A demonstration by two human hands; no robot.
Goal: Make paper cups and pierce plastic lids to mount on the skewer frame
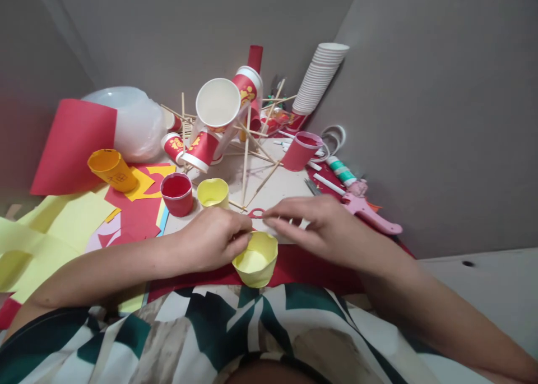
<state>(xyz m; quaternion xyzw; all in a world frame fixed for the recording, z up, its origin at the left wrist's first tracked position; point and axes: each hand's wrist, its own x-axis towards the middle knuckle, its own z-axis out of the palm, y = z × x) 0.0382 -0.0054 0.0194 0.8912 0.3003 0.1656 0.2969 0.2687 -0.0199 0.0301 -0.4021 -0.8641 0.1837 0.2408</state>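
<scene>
My left hand (218, 232) is closed at the far left rim of a yellow paper cup (257, 278), pinching its edge. The cup tips a little toward me at the table's front, and its inside shows. My right hand (323, 224) hovers just above the cup's right side with thumb and forefinger close together. Whatever sits between those fingertips is too small to make out. Right by them is a red loop (255, 212) that looks like a scissors handle. Behind my left hand stand a second yellow cup (213, 193) and a red paper cup (177, 202).
Wooden sticks (246, 160) and red printed paper cups (203, 148) form a frame behind. A pink glue gun (372, 211) and a red cup (301, 153) are to the right. A stack of white cups (321, 75) leans at the wall. Coloured paper (46, 232) covers the left.
</scene>
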